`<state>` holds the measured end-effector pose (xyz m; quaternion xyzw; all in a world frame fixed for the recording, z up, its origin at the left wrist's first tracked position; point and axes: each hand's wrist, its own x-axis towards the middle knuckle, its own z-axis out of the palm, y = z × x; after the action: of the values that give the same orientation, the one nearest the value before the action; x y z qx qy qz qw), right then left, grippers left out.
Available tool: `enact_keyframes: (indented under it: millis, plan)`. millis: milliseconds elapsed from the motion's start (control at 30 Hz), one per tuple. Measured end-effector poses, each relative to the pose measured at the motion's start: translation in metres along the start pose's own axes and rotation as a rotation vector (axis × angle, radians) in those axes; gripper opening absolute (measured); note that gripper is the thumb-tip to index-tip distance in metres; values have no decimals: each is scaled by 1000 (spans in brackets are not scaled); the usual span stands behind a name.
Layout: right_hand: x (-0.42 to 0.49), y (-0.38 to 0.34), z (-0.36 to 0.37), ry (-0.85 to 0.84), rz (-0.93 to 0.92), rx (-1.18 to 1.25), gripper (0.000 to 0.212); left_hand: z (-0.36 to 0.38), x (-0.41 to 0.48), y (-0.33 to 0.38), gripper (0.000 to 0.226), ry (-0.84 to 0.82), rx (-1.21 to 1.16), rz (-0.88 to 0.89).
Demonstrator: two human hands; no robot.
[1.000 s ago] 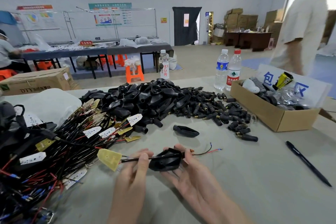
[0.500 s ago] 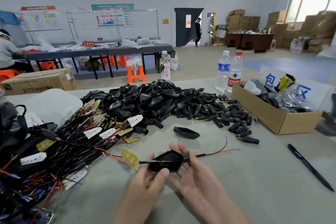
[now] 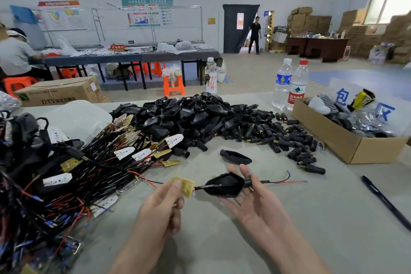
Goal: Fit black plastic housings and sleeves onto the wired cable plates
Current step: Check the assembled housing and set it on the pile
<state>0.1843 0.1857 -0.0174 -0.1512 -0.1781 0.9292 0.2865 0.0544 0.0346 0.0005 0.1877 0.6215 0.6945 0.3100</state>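
The left hand [image 3: 160,209] pinches the small yellow perforated plate [image 3: 183,186]. The black teardrop plastic housing [image 3: 224,184], threaded on the plate's thin black cable [image 3: 270,182], lies on the right hand's [image 3: 255,204] straight, unclenched fingers. A hard tug could slide it off or strain the wire joints at the plate. Below, a grey table [image 3: 344,229] carries a heap of black housings [image 3: 189,115], a scatter of short black sleeves [image 3: 266,133], an open cardboard box [image 3: 347,147] and a dark pen [image 3: 387,203] — beyond lies a workshop with stacked brown cartons [image 3: 311,22].
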Motion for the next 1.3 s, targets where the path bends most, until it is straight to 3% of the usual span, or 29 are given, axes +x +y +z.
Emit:
enact_keyframes:
  millis: [300,467,633,767,1033,1300]
  plan:
    - [0,5,3,-12,26,-23,27,3,6,-4,16,52,-108,17]
    - [0,7,3,-8,30,-29,28,5,8,-13,16,128,31,125]
    - [2,6,2,22,12,-54,26,6,7,-22,73,76,340,274]
    - [2,6,1,13,10,-58,27,0,10,-30,87,65,539,371]
    - [0,5,2,-13,15,-92,27,-1,14,-32,67,117,471,377]
    - [0,5,1,-7,15,-80,27,-6,18,-27,36,71,226,286]
